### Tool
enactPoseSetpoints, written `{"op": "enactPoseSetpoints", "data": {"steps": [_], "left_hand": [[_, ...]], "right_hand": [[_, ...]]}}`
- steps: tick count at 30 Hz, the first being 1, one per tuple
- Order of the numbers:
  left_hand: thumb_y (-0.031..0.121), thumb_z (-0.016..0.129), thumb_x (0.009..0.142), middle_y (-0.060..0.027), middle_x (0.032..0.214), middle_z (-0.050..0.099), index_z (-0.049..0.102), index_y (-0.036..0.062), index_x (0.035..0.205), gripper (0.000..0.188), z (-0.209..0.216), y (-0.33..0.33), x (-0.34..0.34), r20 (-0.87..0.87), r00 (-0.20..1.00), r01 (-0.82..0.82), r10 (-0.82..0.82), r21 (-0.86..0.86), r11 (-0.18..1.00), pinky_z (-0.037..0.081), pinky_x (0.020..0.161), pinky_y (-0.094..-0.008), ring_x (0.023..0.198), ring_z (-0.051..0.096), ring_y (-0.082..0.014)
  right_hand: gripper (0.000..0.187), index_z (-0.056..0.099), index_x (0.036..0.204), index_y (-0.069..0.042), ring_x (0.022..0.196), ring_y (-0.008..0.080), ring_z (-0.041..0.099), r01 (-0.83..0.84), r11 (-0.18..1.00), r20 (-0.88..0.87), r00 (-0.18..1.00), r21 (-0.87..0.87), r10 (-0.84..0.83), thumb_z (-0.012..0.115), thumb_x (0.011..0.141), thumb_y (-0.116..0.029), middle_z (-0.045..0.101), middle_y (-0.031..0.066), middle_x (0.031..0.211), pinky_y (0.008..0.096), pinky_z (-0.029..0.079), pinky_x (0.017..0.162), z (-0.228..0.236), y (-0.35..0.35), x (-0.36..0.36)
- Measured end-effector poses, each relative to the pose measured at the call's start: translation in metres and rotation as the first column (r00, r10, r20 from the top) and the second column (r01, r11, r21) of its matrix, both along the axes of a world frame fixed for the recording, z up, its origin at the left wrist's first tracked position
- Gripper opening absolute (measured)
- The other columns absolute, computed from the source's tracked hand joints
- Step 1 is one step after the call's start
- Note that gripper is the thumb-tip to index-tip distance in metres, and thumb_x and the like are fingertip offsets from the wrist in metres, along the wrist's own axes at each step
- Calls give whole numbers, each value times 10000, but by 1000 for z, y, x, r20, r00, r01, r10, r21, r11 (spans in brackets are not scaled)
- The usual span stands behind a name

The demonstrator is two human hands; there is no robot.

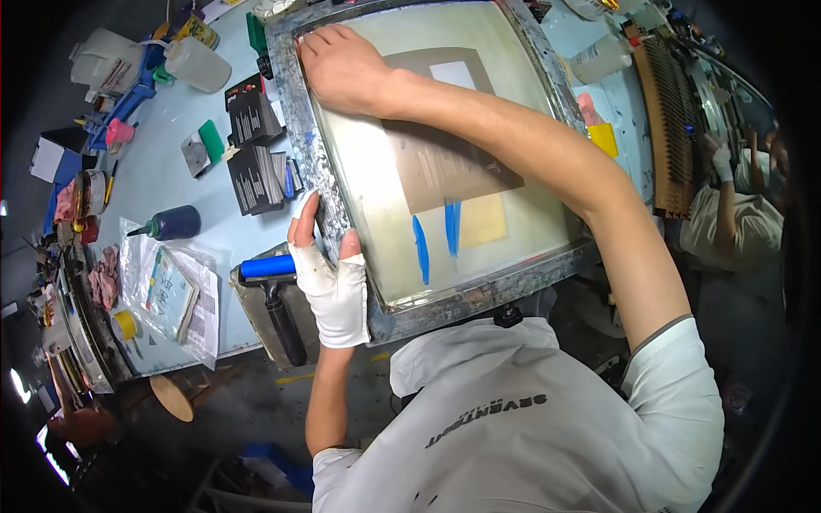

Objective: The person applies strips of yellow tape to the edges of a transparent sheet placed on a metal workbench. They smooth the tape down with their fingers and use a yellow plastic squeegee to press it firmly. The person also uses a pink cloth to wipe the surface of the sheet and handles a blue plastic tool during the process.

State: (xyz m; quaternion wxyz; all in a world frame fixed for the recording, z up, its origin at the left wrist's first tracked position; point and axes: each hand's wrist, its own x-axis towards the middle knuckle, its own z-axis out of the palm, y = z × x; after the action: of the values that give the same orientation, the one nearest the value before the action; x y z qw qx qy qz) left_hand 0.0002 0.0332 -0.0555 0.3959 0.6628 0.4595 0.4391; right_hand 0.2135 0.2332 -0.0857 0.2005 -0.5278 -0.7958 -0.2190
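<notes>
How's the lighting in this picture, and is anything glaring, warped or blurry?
Head view: pale glare on the screen mesh, toward its left side; head view: lamp at lower left blown out; head view: corners fall to black, and the brown ridged strip bows; head view: left hand and right hand fairly sharp, far-right background dim and soft.

The screen frame [479, 295] lies near the table's [154, 186] front edge, card stacks [254, 181] just off its left side, a roller [270, 266] by its front left corner.
</notes>
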Motion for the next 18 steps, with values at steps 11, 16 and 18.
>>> {"op": "enactPoseSetpoints", "data": {"steps": [11, 16, 18], "left_hand": [[74, 667, 950, -182, 1490, 482, 461, -1, 1484, 577, 1, 1, 1, 20, 1000, 22, -22, -40, 999, 271, 1203, -401, 1401, 441, -311], [63, 659, 949, -177, 1486, 486, 468, -2, 1478, 566, -2, 6, -1, -8, 998, 68, -68, -3, 998, 267, 1207, -403, 1406, 437, -299], [69, 652, 956, -176, 1477, 492, 472, -5, 1475, 555, 0, 3, -1, 18, 999, 51, -51, -20, 999, 267, 1203, -391, 1399, 439, -294]], "right_hand": [[311, 661, 1082, 79, 1152, 359, 587, -71, 987, -114, 992, -144, 54, 533, 890, -128, 656, 202, 1162, 439, 454, 1027, 9, 10, -1], [331, 666, 1137, 62, 1214, 380, 560, -38, 979, -180, 984, -198, 2, 549, 908, -147, 639, 207, 1236, 467, 448, 1060, 5, 24, 2], [420, 667, 1189, 78, 1264, 385, 531, -101, 966, -361, 932, -237, 9, 545, 898, -199, 611, 246, 1300, 457, 411, 1094, 2, 26, 5]]}}
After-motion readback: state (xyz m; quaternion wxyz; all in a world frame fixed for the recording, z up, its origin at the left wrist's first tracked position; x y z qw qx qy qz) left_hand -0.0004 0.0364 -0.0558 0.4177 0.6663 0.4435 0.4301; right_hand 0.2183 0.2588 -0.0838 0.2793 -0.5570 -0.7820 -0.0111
